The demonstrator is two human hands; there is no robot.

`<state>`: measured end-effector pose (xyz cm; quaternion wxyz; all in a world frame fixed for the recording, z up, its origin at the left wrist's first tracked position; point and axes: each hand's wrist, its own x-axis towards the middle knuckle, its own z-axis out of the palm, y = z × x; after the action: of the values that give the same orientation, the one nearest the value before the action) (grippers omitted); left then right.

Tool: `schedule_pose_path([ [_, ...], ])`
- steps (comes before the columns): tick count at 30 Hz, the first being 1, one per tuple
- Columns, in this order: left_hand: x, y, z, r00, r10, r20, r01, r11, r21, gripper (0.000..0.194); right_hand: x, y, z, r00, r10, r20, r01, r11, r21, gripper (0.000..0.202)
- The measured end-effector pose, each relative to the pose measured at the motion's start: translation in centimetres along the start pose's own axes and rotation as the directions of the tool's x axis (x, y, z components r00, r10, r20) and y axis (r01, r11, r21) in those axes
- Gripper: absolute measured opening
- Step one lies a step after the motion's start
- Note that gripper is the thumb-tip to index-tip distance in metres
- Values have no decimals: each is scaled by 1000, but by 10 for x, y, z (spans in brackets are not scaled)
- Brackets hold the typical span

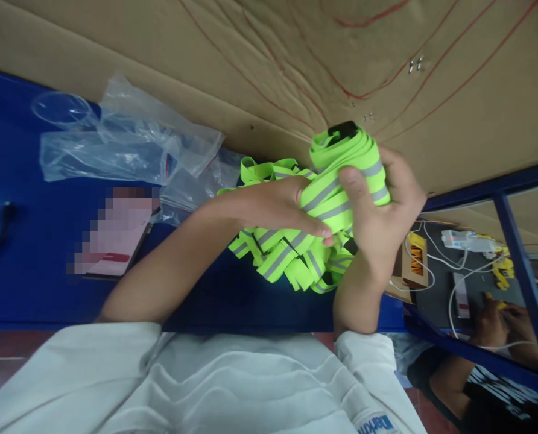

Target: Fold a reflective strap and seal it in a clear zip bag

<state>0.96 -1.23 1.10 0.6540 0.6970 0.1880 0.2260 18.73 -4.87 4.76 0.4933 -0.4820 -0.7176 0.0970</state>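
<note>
My right hand (382, 208) is wrapped round a folded bundle of neon yellow-green reflective straps (348, 158) with grey stripes, thumb on the near side. A black buckle or clip (342, 129) shows at the top of the bundle. My left hand (287, 202) grips the lower left part of the same bundle, its thumb across the front and the other fingers mostly hidden. Beneath both hands, a loose heap of the same straps (291, 256) spreads over the blue table (183, 301).
Clear plastic bags (133, 147) lie at left, beside a partly pixelated flat item (119, 235). A blurred dark object (2, 229) sits at far left. Brown board (269, 66) rises behind. Right of a blue frame (522, 259), a co-worker's hands (499, 325) hold something yellow.
</note>
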Motion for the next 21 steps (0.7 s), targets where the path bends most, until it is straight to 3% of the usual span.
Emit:
schedule_pose_path([
  [3,-2,2,-4,999,3,38,-7,994,112,34,0,7,-4,991,130,-19,-125,978,167,27],
  [6,-4,7,-6,999,36,24,-40,975,219,46,1,17,-9,971,214,107,-236,923,303,30],
  [9,-6,11,-1,996,80,48,-90,948,305,46,5,26,-7,932,293,214,-351,876,330,50],
  [11,-8,13,2,990,131,44,-138,919,368,39,8,28,-3,924,333,187,-377,874,305,59],
  [14,-12,14,4,984,164,66,-176,880,440,34,9,22,3,936,303,177,-337,918,209,39],
  [17,-14,12,0,985,151,80,-171,865,471,36,9,9,3,973,182,140,-201,971,132,23],
  [19,-13,9,-3,984,168,57,-175,865,471,37,7,-1,-2,995,95,43,-98,992,77,21],
  [21,-11,6,-6,979,202,16,-189,882,431,35,3,-11,-8,999,29,41,-30,1000,4,26],
])
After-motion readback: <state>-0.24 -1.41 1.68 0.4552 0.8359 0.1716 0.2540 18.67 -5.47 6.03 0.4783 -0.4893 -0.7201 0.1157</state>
